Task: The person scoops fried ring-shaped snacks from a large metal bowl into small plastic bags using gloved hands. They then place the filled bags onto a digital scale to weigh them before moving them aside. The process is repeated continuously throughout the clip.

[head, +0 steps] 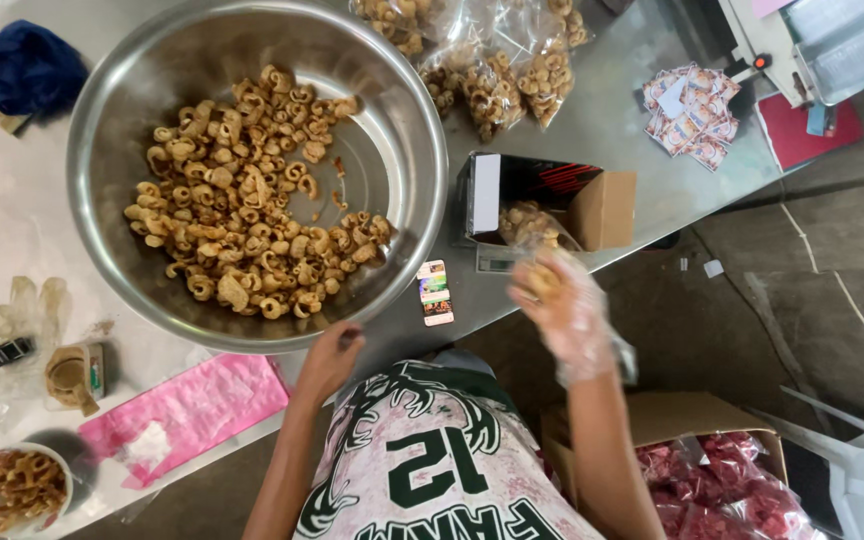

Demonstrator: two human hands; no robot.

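The gloved right hand (562, 305) holds fried snacks above the small box (552, 205), while the left hand (327, 360) rests at the steel bowl (407, 150).

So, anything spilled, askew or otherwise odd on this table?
Nothing spilled. One oddity: only the right hand wears a clear glove, holding snacks by the small box; the left hand, bare, rests at the steel bowl rim.

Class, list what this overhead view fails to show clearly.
- Head view: what the right hand grips; motion blur and a plastic glove.
- Left hand fingertips: curled under at the steel bowl rim.
- Cardboard box of red packets: cut off by the bottom edge.
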